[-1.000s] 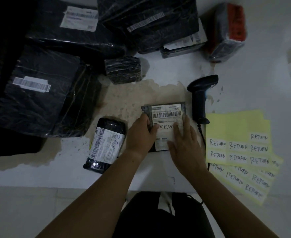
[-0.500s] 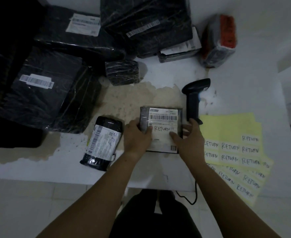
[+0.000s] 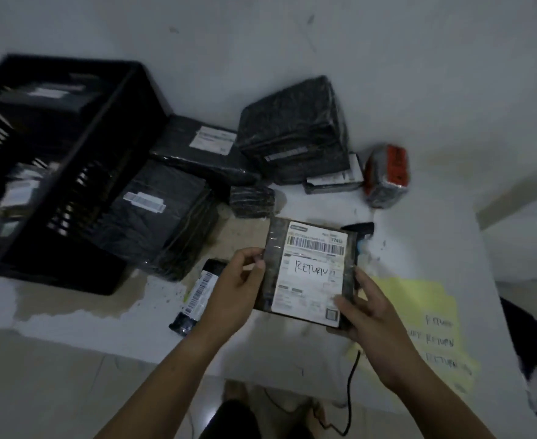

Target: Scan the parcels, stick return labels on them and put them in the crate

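A small flat dark parcel [image 3: 311, 267] with a white shipping label and a handwritten RETURN sticker [image 3: 312, 269] is lifted above the table. My left hand [image 3: 236, 289] grips its left edge and my right hand [image 3: 367, 308] grips its lower right corner. The black slatted crate [image 3: 80, 153] stands at the far left with parcels inside. The black scanner [image 3: 362, 231] is mostly hidden behind the held parcel. Yellow sheets of RETURN labels [image 3: 431, 331] lie at the right.
Several black wrapped parcels [image 3: 165, 213] crowd the table beside the crate and at the back [image 3: 295, 131]. A small cylindrical parcel [image 3: 197, 296] lies under my left hand. An orange and grey packet [image 3: 386, 175] sits at the back right. The scanner cable [image 3: 351, 391] hangs off the table's front edge.
Both hands have lifted the labelled parcel off the table. The view has swung left, bringing the crate into sight.
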The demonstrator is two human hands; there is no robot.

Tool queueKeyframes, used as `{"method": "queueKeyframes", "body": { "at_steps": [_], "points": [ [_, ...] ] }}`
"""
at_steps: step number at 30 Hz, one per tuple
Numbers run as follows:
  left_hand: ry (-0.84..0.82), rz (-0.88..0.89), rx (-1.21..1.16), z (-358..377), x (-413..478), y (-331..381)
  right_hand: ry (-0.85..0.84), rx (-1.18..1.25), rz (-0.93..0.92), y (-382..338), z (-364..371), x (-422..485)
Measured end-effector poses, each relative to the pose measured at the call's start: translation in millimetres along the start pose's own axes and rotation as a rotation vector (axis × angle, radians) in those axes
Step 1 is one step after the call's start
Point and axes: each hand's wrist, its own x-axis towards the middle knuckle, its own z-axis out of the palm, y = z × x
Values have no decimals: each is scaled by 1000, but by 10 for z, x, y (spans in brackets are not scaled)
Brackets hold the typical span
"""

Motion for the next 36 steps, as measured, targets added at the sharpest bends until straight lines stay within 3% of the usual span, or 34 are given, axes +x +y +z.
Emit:
{"method": "queueKeyframes", "body": {
  "at_steps": [6,10,13,15,20,26,36],
  "points": [
    [55,347,182,-1182,-16,581,-9,41,-5,-353,741,105],
    [273,556,382,-2434,76,715,-99,101,9,-510,1690,297],
    [485,522,450,-3426,295,560,-184,176,26,-627,2450,421],
    [524,475,516,-4008,487,392,-219,189,15,-706,2960,516],
    [437,469,746,-4909,883,-34,-282,52,-75,-847,4042,817],
    [409,500,852,-5352,888,-360,-344,-212,-180,-898,5006,1199],
    [148,604,1091,-5489,854,-529,-286,-352,136,-564,6097,2273]
  ]
}}
